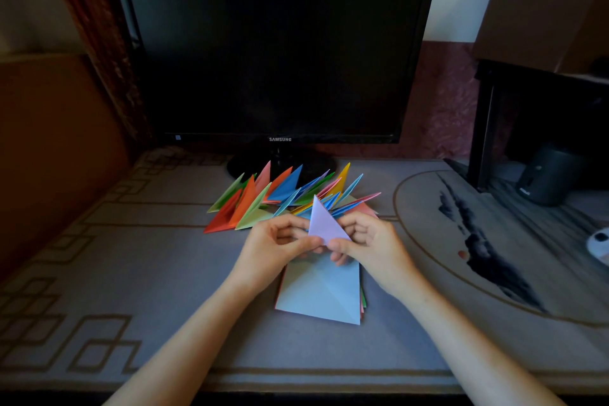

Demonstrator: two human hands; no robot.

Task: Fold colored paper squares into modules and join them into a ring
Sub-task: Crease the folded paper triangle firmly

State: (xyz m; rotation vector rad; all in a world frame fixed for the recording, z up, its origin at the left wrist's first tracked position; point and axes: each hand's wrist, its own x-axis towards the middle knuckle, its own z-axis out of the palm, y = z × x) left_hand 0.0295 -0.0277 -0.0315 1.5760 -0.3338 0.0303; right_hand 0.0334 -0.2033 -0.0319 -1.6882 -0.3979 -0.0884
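Both hands pinch a pale lilac folded paper triangle (pixel 324 224) above the table (pixel 148 273): left hand (pixel 280 245) gripping its lower left edge, right hand (pixel 365 241) its lower corner. Behind lie many finished coloured triangular modules (pixel 280 196), apparently unjoined. A stack of unfolded squares, light blue on top (pixel 324 293), remains. The black monitor (pixel 273 49) reads "SAMSUNG".

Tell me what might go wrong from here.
The lilac triangle is pinched near its lower edge by the left hand and right hand, so it may slip or crease crookedly. Both hands hang over the paper stack; a nudge could scatter it or the folded pile behind.
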